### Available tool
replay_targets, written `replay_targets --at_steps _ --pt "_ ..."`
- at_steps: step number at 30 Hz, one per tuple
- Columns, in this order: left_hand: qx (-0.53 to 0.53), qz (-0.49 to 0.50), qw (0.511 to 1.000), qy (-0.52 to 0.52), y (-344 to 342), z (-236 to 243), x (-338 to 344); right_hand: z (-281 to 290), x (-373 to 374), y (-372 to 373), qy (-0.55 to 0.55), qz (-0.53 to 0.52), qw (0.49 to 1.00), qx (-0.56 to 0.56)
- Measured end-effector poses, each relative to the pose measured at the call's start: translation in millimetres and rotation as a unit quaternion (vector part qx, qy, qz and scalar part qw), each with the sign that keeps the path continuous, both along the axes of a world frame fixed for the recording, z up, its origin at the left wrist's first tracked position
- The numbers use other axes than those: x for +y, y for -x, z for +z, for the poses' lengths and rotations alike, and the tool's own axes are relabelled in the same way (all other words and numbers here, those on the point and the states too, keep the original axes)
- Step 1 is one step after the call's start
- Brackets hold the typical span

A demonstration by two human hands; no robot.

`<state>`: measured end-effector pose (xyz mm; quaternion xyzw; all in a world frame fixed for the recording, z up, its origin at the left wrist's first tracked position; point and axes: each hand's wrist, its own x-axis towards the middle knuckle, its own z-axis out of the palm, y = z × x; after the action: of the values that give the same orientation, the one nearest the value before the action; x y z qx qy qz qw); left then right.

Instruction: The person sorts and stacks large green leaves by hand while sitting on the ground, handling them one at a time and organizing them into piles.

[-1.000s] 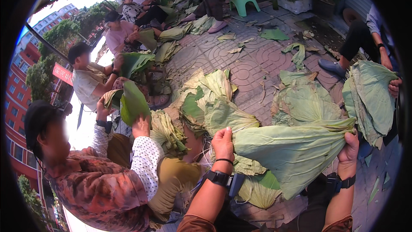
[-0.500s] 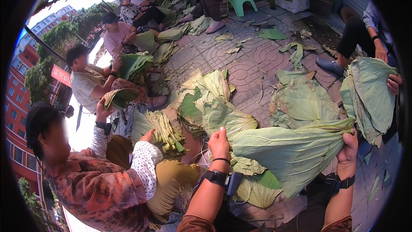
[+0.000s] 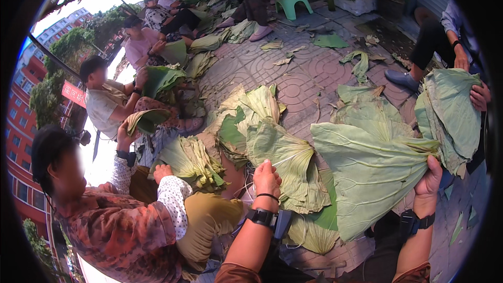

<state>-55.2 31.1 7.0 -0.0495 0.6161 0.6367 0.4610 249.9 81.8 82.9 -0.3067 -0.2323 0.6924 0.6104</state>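
My right hand (image 3: pixel 427 181) grips the gathered narrow end of a folded stack of pale green lotus leaves (image 3: pixel 374 173). The wide part fans out to the left, over other leaves on the ground. Closed, with thumb and fingers pressed together, my left hand (image 3: pixel 267 181) is apart from that stack. A thin pale strand seems to run from near its fingertips across a dried leaf bundle (image 3: pixel 285 165); I cannot make out what the fingers hold. A yellowish leaf (image 3: pixel 313 235) and a greener leaf lie below, between my forearms.
At close left a person in a patterned jacket (image 3: pixel 115 220) holds a rolled leaf and touches a leaf bundle (image 3: pixel 191 160). Another person's hand (image 3: pixel 479 97) holds a leaf stack at right. More leaves (image 3: pixel 367 112) lie on the paving; a green stool (image 3: pixel 294 5) stands behind.
The leaf stack in my right hand has swung so its wide left edge has moved right, away from my left hand, uncovering leaves beneath. The left neighbour's lower hand has shifted left.
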Motion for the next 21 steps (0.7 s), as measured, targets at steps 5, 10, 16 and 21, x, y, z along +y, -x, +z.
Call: replay_targets --at_steps 5,10,16,21 --pt "-0.033 -0.167 0.983 0.067 -40.0 -0.3 -1.1 2.1 -2.0 13.5 0.021 0.015 0.999 0.021" --pt "-0.009 -0.223 0.969 0.103 -55.0 -3.8 -7.9 -3.8 -1.9 24.1 -0.019 0.110 0.991 0.075" --pt "-0.224 -0.235 0.944 0.061 -60.8 -33.5 -7.6 15.0 -7.1 35.9 -0.024 0.105 0.993 0.046" --pt "-0.297 -0.208 0.932 -0.030 -62.5 -8.3 -4.6 7.3 -5.3 25.9 0.011 0.090 0.994 0.052"
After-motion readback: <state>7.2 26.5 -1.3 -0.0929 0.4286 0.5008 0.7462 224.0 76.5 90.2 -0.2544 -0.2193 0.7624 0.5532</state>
